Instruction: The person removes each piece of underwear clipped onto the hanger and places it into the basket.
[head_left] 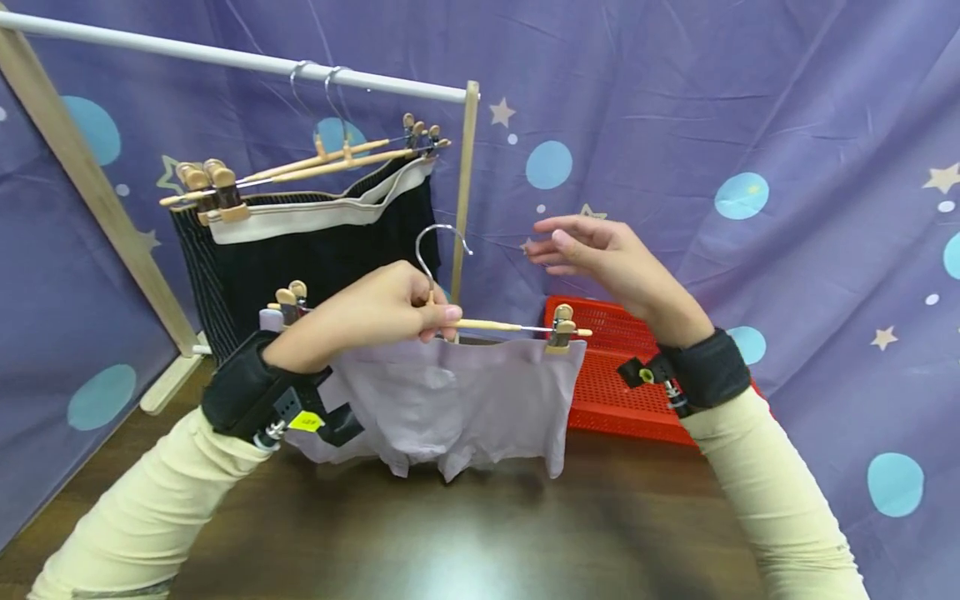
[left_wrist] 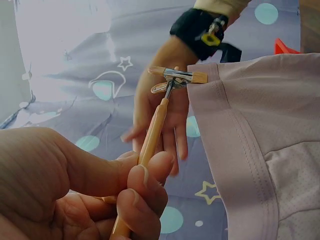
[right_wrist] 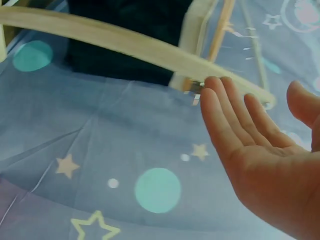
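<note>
"What does the left hand (head_left: 390, 308) have?"

"A pale wooden clip hanger with a curved metal hook (head_left: 487, 325). Its grip is closed round the middle of the bar, thumb and fingers just by the foot of the hook."

"And what hangs from that?"

"A pale lilac fabric garment shaped like shorts (head_left: 480, 392), its waistband pinched by a wood-and-metal clip (head_left: 560, 333) near each end of the bar. It hangs over the brown wooden surface (head_left: 465, 533); I can't tell whether the hems touch."

"What about the right hand (head_left: 607, 262)?"

"Nothing in its grip. The fingers are extended, and the hand is raised near the hanger's right end, apart from it."

"Anything further back?"

"A rack with a white rail and pale wooden posts (head_left: 187, 50). Two more wooden clip hangers (head_left: 330, 165) hook over the rail, carrying dark cloth garments (head_left: 322, 254); the front one is black with a white waistband. To the right, partly behind the lilac garment, sits a red perforated plastic basket (head_left: 615, 392). A purple curtain printed with stars and teal circles (head_left: 637, 100) hangs behind everything."
</note>
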